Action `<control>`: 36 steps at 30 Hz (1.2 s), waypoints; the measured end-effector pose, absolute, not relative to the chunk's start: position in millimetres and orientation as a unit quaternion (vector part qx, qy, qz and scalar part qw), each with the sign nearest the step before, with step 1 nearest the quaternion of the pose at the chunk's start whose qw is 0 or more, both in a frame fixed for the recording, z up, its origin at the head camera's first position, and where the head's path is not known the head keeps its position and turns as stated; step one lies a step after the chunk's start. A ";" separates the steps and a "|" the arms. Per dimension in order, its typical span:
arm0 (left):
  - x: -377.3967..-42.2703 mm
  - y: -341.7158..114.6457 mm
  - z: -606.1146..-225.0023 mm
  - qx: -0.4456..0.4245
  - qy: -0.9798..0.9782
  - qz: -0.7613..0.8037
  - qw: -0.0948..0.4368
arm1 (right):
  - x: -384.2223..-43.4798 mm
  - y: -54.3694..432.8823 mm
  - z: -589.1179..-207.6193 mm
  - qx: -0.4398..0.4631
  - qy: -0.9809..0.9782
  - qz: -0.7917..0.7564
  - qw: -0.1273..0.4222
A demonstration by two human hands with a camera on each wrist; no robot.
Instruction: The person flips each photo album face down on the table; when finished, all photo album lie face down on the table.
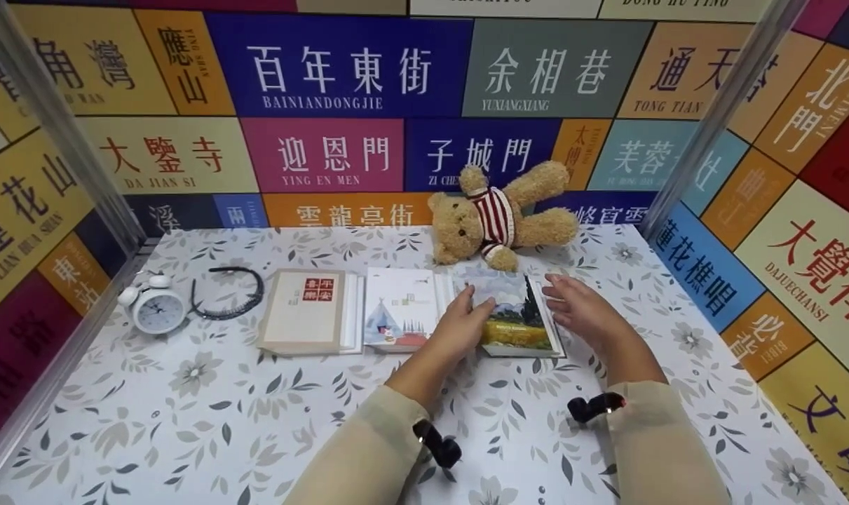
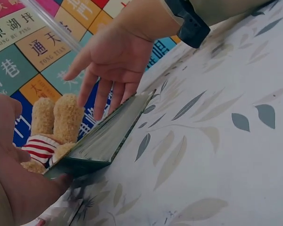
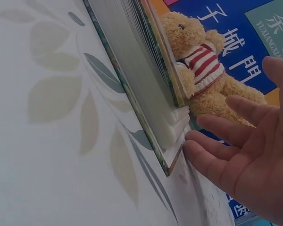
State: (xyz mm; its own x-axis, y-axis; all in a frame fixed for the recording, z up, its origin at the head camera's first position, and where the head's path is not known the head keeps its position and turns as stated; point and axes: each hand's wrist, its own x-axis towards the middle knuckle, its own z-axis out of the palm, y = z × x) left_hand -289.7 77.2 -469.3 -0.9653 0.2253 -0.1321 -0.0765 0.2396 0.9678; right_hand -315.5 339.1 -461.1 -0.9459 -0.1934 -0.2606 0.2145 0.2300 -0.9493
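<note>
A thick book with a painted landscape cover (image 1: 514,326) lies on the table, its page edges (image 2: 111,129) facing right. My left hand (image 1: 463,322) touches its left side, with the thumb over the cover; some fingertips are hidden. Just off the right edge is my right hand (image 1: 585,308), palm turned towards the pages, fingers spread and loosely extended (image 3: 221,136). To the left lie a white book with a tent picture (image 1: 399,308) and a beige book with a red square emblem (image 1: 305,308).
A teddy bear (image 1: 494,214) in a striped shirt lies behind the books against the patterned wall (image 1: 340,63). At the left are a dark headband (image 1: 256,298) and a white alarm clock (image 1: 156,308). Flowered cloth (image 1: 207,414) covers the table.
</note>
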 end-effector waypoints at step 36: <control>-291.1 71.3 -464.3 0.016 0.597 0.788 0.146 | -300.3 294.4 -435.0 -0.078 0.825 -0.520 0.206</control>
State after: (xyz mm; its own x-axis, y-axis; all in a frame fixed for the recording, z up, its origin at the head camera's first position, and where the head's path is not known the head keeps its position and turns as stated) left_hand -291.1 71.3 -464.3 -0.9567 0.2497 -0.1495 -0.2116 -0.2439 0.9464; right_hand -300.3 294.4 -435.0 -0.9032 -0.3426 -0.2586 0.0858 0.4462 -0.8908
